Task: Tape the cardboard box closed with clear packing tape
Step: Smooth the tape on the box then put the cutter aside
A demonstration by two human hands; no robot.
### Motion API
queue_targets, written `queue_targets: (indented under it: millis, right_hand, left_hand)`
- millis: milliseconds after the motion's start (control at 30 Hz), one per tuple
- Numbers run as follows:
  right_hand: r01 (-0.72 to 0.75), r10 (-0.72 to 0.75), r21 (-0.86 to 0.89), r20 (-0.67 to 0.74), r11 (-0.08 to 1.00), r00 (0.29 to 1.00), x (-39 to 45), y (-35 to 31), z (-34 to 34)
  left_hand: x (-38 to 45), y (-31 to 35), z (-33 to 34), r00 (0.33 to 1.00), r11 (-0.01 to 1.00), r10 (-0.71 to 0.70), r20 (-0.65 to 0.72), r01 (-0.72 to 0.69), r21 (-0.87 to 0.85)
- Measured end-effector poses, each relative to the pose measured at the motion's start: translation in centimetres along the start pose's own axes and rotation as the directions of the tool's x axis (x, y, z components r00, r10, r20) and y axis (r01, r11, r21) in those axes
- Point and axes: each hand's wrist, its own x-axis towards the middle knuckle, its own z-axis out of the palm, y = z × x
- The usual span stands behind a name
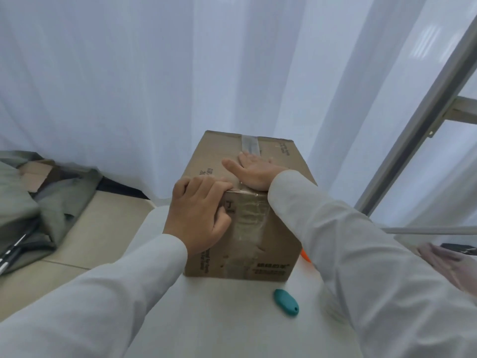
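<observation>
Cardboard box [247, 257], brown and printed, stands on the white counter [219, 319] under both hands, with a teal oval plastic object [286, 302] lying on the counter nearer than the hands, below the right forearm. Clear packing tape [251, 220] runs up the box's near face and over its top seam. The left hand [200, 215] curls over the near top edge, fingers pressed on the tape's left side, gripping nothing loose. Just beyond it, the right hand [254, 173] lies flat and spread on the top, palm down on the tape. Past both hands hangs a white curtain [154, 73].
</observation>
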Motion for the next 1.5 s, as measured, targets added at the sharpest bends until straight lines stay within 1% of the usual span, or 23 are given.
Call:
queue_targets:
  millis: [133, 233, 300, 367, 400, 433, 467, 500, 533, 567, 600, 633, 667, 700, 800, 833, 867, 933, 1000, 1200, 1367, 1433, 1500]
  right_hand:
    - [-0.027, 0.022, 0.08, 0.066, 0.996, 0.998, -0.7, -1.2, -0.4]
    - [0.065, -0.088, 0.204, 0.102, 0.977, 0.991, -4.2, -2.1, -0.7]
    - [0.132, -0.174, 0.34, 0.096, 0.931, 0.98, -7.9, -2.3, -0.9]
    - [0.144, -0.183, 0.497, 0.031, 0.856, 0.983, -11.8, -1.6, -1.1]
    - [0.167, -0.195, 0.598, -0.018, 0.784, 0.981, -13.4, -0.8, -0.9]
    - [0.215, -0.204, 0.71, -0.102, 0.671, 0.974, -14.8, -0.1, -0.2]
    - [0.248, -0.173, 0.797, -0.182, 0.551, 0.968, -15.6, 0.9, 1.1]
    - [0.254, -0.102, 0.823, -0.235, 0.508, 0.967, -16.6, 2.0, 2.8]
    - [0.228, -0.027, 0.765, -0.266, 0.602, 0.964, -16.7, 3.5, 5.0]
    - [0.159, 0.001, 0.599, -0.259, 0.785, 0.966, -17.0, 5.0, 7.1]
    - [0.073, -0.005, 0.35, -0.192, 0.934, 0.981, -16.9, 6.6, 9.1]
    - [0.002, 0.009, 0.103, -0.098, 0.995, 0.995, -16.8, 8.2, 10.8]
    - [-0.058, 0.056, -0.051, -0.05, 0.997, 0.997, -16.6, 9.8, 12.0]
    - [-0.112, 0.107, -0.102, -0.058, 0.988, 0.993, -16.5, 11.2, 12.7]
    - [-0.245, 0.242, 0.01, -0.202, 0.97, 0.949, -16.5, 14.6, 13.4]
    - [-0.295, 0.301, 0.061, -0.205, 0.953, 0.931, -16.6, 15.5, 13.5]
    - [-0.342, 0.348, 0.067, -0.165, 0.937, 0.923, -16.8, 16.3, 13.8]
    - [-0.377, 0.377, -0.076, -0.017, 0.923, 0.926, -16.9, 17.5, 14.6]
    - [-0.338, 0.355, -0.183, 0.068, 0.923, 0.932, -17.1, 17.9, 15.2]
    - [-0.208, 0.233, -0.198, 0.114, 0.958, 0.966, -16.2, 16.7, 16.0]
    - [-0.134, 0.14, -0.062, 0.09, 0.989, 0.986, -14.8, 15.5, 16.4]
    - [-0.146, 0.155, -0.111, 0.077, 0.983, 0.985, -14.4, 14.7, 16.1]
    - [-0.118, 0.116, -0.25, -0.023, 0.961, 0.993, -14.2, 13.0, 15.3]
  left_hand:
    - [0.0, 0.5, 0.7, 0.998, 0.988, -0.046, 0.034, 0.041, 0.152]
    - [0.1, 0.7, 0.9, 0.996, 0.975, -0.086, 0.022, 0.08, 0.206]
    - [0.2, 0.8, 0.7, 0.996, 0.975, -0.09, 0.021, 0.084, 0.205]
    - [0.1, 0.9, 0.4, 0.996, 0.984, -0.083, 0.023, 0.079, 0.16]
    - [0.1, 0.8, 0.3, 0.997, 0.989, -0.078, 0.024, 0.074, 0.132]
    - [0.1, 0.6, 0.0, 0.997, 0.991, -0.075, 0.031, 0.071, 0.111]
    - [0.1, 0.3, -0.1, 0.996, 0.992, -0.073, 0.042, 0.069, 0.103]
    - [0.1, 0.2, -0.3, 0.996, 0.993, -0.074, 0.05, 0.069, 0.101]
    - [0.1, 0.1, -0.4, 0.996, 0.993, -0.074, 0.051, 0.069, 0.096]
    - [0.1, 0.2, -0.6, 0.996, 0.994, -0.076, 0.05, 0.071, 0.085]
    - [0.1, 0.4, -0.6, 0.995, 0.995, -0.078, 0.056, 0.075, 0.07]
    - [0.1, 0.6, -0.6, 0.994, 0.995, -0.081, 0.067, 0.078, 0.055]
    - [0.2, 0.8, -0.6, 0.994, 0.996, -0.083, 0.076, 0.08, 0.039]
    - [0.3, 0.9, -0.7, 0.993, 0.996, -0.087, 0.081, 0.086, 0.017]
    - [0.6, 0.8, -1.0, 0.99, 0.987, -0.129, 0.062, 0.135, -0.089]
    - [0.7, 0.8, -1.1, 0.988, 0.981, -0.143, 0.053, 0.149, -0.127]
    - [0.8, 0.8, -1.2, 0.987, 0.974, -0.155, 0.048, 0.161, -0.157]
    - [0.7, 0.9, -1.2, 0.985, 0.966, -0.168, 0.047, 0.174, -0.19]
    - [0.6, 0.9, -1.2, 0.986, 0.965, -0.163, 0.042, 0.168, -0.201]
    - [0.9, 1.2, -1.6, 0.969, 0.922, -0.245, -0.012, 0.229, -0.312]
    - [1.0, 1.1, -1.9, 0.974, 0.935, -0.227, -0.019, 0.213, -0.283]
    - [1.1, 1.2, -2.1, 0.976, 0.939, -0.215, -0.02, 0.201, -0.279]
    - [1.1, 1.2, -2.2, 0.976, 0.938, -0.215, -0.014, 0.203, -0.282]
